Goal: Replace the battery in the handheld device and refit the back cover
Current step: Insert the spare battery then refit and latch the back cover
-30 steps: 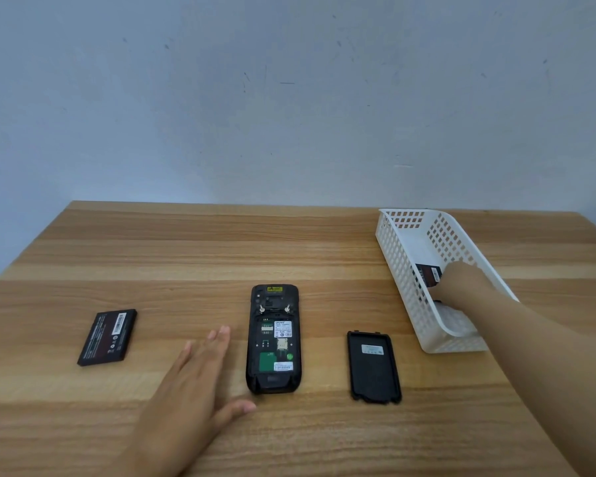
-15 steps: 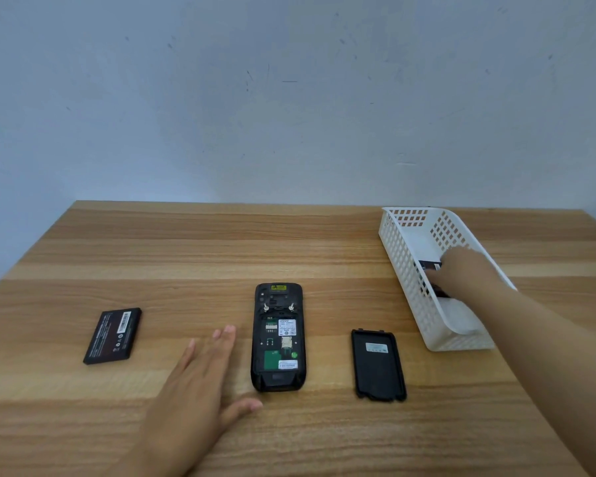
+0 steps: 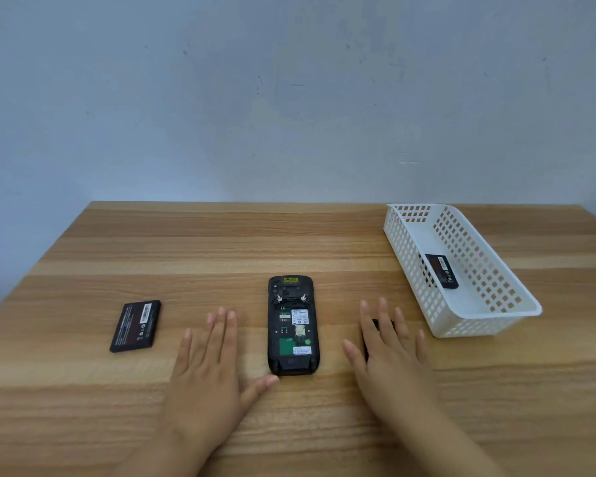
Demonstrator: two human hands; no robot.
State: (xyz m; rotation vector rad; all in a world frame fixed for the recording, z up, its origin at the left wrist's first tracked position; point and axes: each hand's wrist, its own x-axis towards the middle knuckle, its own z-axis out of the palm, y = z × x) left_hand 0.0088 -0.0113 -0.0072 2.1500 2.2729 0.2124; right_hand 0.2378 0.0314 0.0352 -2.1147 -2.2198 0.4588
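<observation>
Head view: black handheld device [image 3: 293,327] lies face down at table centre, battery bay bare, circuit labels showing. Left hand [image 3: 209,366] flat on the light wooden table [image 3: 289,242] just left of it, fingers spread, holding nothing, thumb tip touching the device's lower left corner. Right hand [image 3: 389,352] flat, released, resting over the black back cover [image 3: 370,333], only slivers of which show between the fingers. 1 flat black rectangular battery [image 3: 135,326] lies on the table well left of the device; a 2nd black battery with a label [image 3: 441,271] sits inside the white perforated plastic basket [image 3: 510,315] at far right. Which one is the replacement, cannot tell. Judgement: battery fit is the step in hand. Do it well by pinning the device with 1 hand, matching battery contacts to the bay terminals, seating the contact end first, then pressing flat. Cover goes on only after the battery sits flush.
</observation>
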